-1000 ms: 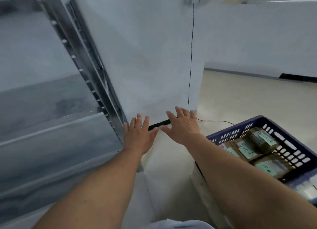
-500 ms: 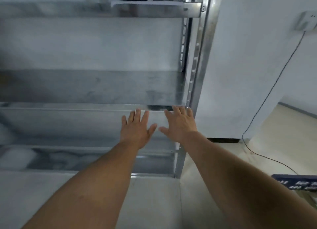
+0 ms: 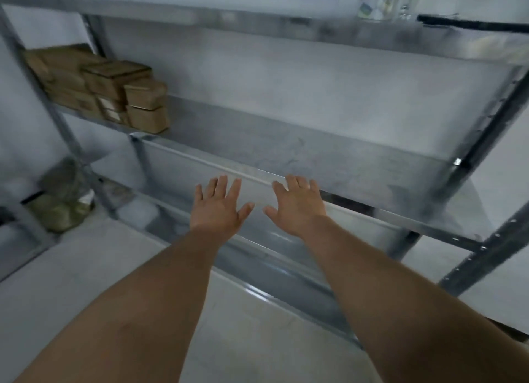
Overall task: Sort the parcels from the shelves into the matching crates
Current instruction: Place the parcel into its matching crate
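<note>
Two bare hands hang side by side before a metal shelving unit, grasping nothing. The left hand and the right hand are both spread flat, fingers straight and splayed, backs toward the camera. They are level with the front edge of the middle shelf.

The brown cardboard parcels sit stacked at the far left end of that shelf, well apart from both hands and lying up and to the left of them. The left hand is the nearer of the two. The stack's long axis runs along the shelf. Its right end, two small boxes set one on the other, faces the hands and looks the easiest to reach first.

Any coming pick would seem to call for a reach or a step to the left, with the left arm leading and the right crossing further. Motion blur makes the parcel labels unreadable, so the sorting category of each cannot be told. Greenish bags lie on the floor at lower left.
</note>
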